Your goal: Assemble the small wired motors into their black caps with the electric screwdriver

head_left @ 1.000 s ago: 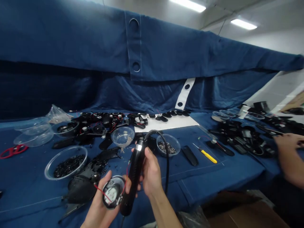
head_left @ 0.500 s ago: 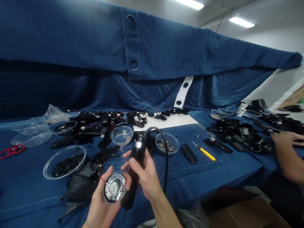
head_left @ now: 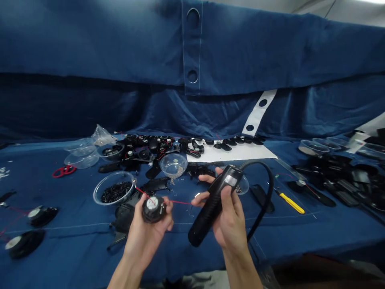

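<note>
Red scissors (head_left: 63, 171) are lying on the blue worktop (head_left: 75, 251), left of a clear bowl of black scraps (head_left: 114, 193). Left hand (head_left: 144, 230) is clamping a round speaker (head_left: 153, 209) face-up, just beside a black plastic shell (head_left: 123, 218). Red wire (head_left: 180, 202) is running from the speaker toward the right hand (head_left: 231, 224), which is clamping a black corded tool (head_left: 212, 210). Hands are apart, wire spanning the gap. Black cable (head_left: 266, 196) is arching right, near a yellow screwdriver (head_left: 290, 202).
</note>
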The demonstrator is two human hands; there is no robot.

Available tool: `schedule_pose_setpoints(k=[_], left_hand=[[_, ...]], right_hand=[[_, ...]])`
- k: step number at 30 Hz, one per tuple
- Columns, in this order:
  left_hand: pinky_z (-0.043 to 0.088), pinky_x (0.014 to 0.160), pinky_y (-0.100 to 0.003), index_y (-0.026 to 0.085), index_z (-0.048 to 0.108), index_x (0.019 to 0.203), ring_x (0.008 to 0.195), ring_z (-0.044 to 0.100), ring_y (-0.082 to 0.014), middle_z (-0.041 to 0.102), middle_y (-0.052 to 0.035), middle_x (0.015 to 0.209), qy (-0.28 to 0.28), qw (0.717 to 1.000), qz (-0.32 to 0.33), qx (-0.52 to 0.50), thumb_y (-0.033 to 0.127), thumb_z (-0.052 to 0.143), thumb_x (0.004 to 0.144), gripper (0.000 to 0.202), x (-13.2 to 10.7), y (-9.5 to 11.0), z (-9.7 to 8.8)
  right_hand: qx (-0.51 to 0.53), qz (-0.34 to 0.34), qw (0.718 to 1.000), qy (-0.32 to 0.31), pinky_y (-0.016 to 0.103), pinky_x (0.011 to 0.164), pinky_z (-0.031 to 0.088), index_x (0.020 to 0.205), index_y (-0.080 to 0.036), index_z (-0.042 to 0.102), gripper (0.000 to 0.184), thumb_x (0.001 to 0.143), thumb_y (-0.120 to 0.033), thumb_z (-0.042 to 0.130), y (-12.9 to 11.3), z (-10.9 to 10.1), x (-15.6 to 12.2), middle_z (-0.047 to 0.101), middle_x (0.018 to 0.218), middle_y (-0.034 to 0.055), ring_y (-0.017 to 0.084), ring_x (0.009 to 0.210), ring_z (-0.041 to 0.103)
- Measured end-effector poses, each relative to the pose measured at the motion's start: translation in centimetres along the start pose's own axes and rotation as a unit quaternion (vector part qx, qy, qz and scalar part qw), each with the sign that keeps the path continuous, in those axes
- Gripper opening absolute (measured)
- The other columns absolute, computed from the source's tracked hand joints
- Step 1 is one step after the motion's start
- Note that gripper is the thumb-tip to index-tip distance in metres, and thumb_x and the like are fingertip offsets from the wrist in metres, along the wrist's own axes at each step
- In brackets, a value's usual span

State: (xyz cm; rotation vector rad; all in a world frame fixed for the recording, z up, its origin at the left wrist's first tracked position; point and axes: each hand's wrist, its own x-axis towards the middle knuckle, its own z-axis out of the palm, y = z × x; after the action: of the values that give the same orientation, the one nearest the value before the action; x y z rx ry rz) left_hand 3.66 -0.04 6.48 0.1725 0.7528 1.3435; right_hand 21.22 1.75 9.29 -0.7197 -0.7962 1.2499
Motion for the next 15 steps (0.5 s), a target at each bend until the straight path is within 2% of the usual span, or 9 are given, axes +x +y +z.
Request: schedule_pose_setpoints(k=[4, 5, 7, 10, 12, 15], left_hand=[[0.049, 0.053, -0.027, 0.009, 0.073, 0.104, 0.058, 0.055, -0.0154, 0.064, -0.0099, 0.078, -0.009, 1.000, -0.003, 0.002, 0.042, 0.045, 0.105, 0.043, 0.5, 0.4, 0.2], [0.050, 0.055, -0.028, 0.009, 0.073, 0.107, 0.059, 0.055, -0.0153, 0.065, -0.0099, 0.079, -0.015, 1.000, 0.005, 0.012, 0.043, 0.047, 0.105, 0.042, 0.5, 0.5, 0.1], [0.052, 0.059, -0.028, 0.012, 0.072, 0.108, 0.060, 0.055, -0.0146, 0.067, -0.0102, 0.083, -0.027, 0.999, 0.017, 0.018, 0.044, 0.051, 0.104, 0.038, 0.7, 0.7, -0.2], [0.051, 0.061, -0.026, 0.013, 0.072, 0.106, 0.062, 0.054, -0.0130, 0.068, -0.0114, 0.091, -0.050, 0.999, 0.015, 0.004, 0.041, 0.053, 0.103, 0.034, 0.7, 0.9, -0.5], [0.048, 0.060, -0.024, 0.011, 0.072, 0.104, 0.061, 0.051, -0.0119, 0.067, -0.0123, 0.092, -0.060, 0.998, 0.006, -0.010, 0.040, 0.052, 0.104, 0.035, 0.6, 1.0, -0.4], [0.047, 0.059, -0.025, 0.008, 0.072, 0.101, 0.062, 0.050, -0.0124, 0.065, -0.0138, 0.091, -0.059, 0.997, -0.005, -0.040, 0.039, 0.050, 0.104, 0.039, 0.4, 1.1, -0.1]], right_hand=[[0.017, 0.049, 0.998, -0.020, 0.045, 0.084, 0.064, 0.141, -0.034, 0.054, 0.049, 0.099, -0.058, 0.061, 0.5, -0.1, -0.3, 0.073, 0.119, 0.0060, 0.021, 0.082, 0.078], [0.020, 0.059, 0.998, -0.030, 0.045, 0.083, 0.064, 0.142, -0.035, 0.053, 0.051, 0.098, -0.059, 0.061, 0.7, -0.2, -0.3, 0.073, 0.118, 0.0055, 0.021, 0.083, 0.077], [0.027, 0.071, 0.996, -0.045, 0.037, 0.069, 0.063, 0.145, -0.037, 0.050, 0.057, 0.096, -0.063, 0.061, 0.8, -0.4, -0.2, 0.072, 0.110, 0.0034, 0.017, 0.070, 0.073], [0.044, 0.084, 0.995, -0.032, 0.026, 0.049, 0.048, 0.148, -0.037, 0.048, 0.062, 0.096, -0.071, 0.053, 0.6, -0.4, 0.1, 0.068, 0.088, -0.0012, 0.009, 0.047, 0.054], [0.060, 0.107, 0.992, -0.016, 0.027, 0.048, 0.046, 0.145, -0.033, 0.051, 0.061, 0.098, -0.072, 0.046, 0.2, -0.3, 0.2, 0.066, 0.083, -0.0003, 0.011, 0.046, 0.052], [0.083, 0.121, 0.989, -0.006, 0.032, 0.053, 0.049, 0.138, -0.027, 0.059, 0.053, 0.099, -0.061, 0.045, -0.3, -0.1, 0.3, 0.070, 0.089, 0.0043, 0.016, 0.052, 0.059]])
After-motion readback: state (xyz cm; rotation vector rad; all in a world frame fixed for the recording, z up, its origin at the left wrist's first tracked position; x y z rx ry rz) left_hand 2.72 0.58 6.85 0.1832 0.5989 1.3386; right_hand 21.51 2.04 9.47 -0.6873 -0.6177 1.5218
